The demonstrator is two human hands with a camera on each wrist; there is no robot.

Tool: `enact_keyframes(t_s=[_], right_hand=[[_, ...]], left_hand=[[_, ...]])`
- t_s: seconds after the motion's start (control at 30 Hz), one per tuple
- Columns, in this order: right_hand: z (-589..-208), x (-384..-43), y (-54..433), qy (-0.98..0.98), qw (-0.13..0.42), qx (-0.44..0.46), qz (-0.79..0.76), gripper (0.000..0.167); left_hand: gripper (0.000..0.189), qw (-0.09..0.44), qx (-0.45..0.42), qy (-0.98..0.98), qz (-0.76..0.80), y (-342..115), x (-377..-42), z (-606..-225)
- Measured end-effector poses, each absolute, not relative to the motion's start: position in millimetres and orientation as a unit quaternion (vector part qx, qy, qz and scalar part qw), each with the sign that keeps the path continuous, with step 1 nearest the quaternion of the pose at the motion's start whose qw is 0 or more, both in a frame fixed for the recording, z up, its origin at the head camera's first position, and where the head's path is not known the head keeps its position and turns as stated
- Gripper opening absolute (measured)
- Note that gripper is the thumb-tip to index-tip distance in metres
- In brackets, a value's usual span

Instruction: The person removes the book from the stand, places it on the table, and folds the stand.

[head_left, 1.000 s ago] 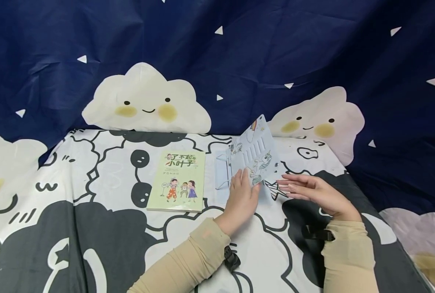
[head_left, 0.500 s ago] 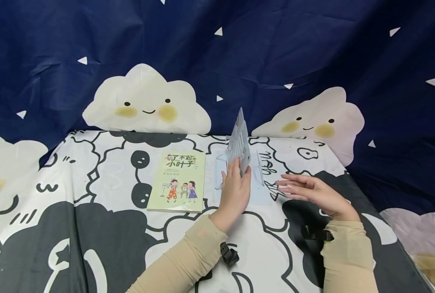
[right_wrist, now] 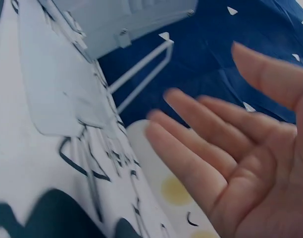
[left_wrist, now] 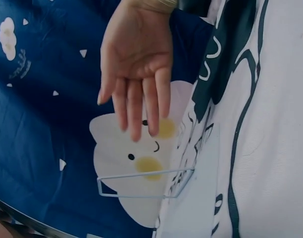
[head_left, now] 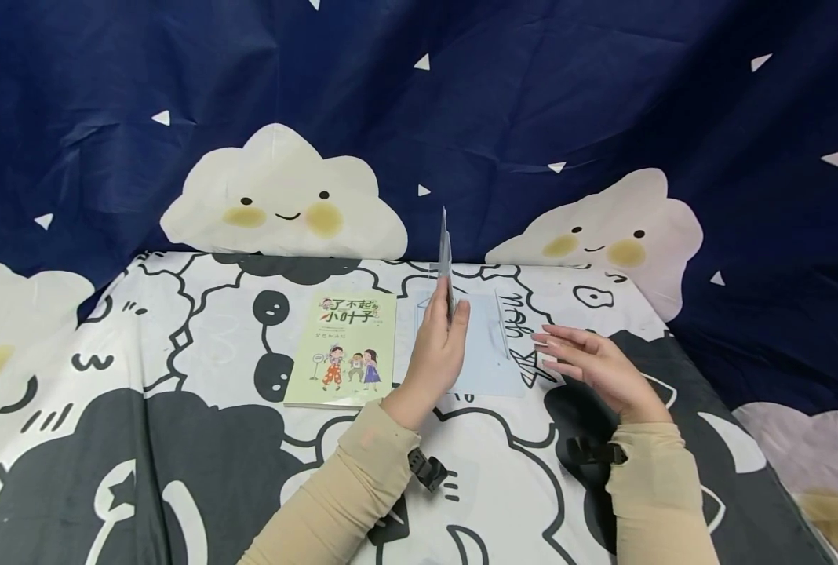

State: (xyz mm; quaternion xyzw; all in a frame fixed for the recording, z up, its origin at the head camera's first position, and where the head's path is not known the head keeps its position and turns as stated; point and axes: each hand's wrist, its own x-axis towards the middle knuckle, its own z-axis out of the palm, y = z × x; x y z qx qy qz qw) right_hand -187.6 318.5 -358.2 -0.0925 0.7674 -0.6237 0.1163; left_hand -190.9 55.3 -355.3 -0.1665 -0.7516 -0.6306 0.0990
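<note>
In the head view my left hand (head_left: pixel 433 349) holds the upright panel of a pale blue book stand (head_left: pixel 445 243), fingers on its left face and thumb on its right. The panel stands nearly edge-on here. Its flat base plate (head_left: pixel 486 377) lies on the cloth, with a wire bracket (head_left: pixel 501 323) rising at the right. My right hand (head_left: pixel 595 369) is held in the air right of the base, fingers extended, touching nothing. The left wrist view shows that same right hand (left_wrist: pixel 139 64), palm facing, beyond the wire bracket (left_wrist: pixel 146 184). Panel hinges (right_wrist: pixel 124 37) show in the right wrist view.
A pale green paperback book (head_left: pixel 344 349) lies flat just left of the stand. A black and white cartoon cloth (head_left: pixel 207 463) covers the table. Behind it hangs a dark blue curtain (head_left: pixel 461 110) with smiling clouds.
The panel has swung leftward from showing its unicorn print to standing nearly edge-on, the left hand moving left with it. The right hand has shifted slightly, still extended.
</note>
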Motion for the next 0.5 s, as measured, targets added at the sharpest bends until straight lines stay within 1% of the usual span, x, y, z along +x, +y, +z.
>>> enact_keyframes(t_s=[0.17,0.23,0.4,0.5], right_hand=[[-367.7,-193.7,308.4,0.707,0.091,-0.045,-0.7,0.07],[-371.7,-195.6,305.5,0.668,0.092,-0.025,-0.738,0.073],[-379.9,-199.5,300.3,0.584,0.131,0.016,-0.801,0.084],[-384.5,-202.0,297.9,0.543,0.162,0.01,-0.824,0.09]], left_hand=[[0.064,0.099,-0.176,-0.736,-0.646,52.9,-189.9,-350.1],[0.064,0.093,-0.178,-0.727,-0.657,51.7,-189.8,-348.6],[0.062,0.074,-0.185,-0.708,-0.677,49.0,-191.8,-347.1],[0.062,0.069,-0.19,-0.7,-0.685,48.0,-192.9,-346.6]])
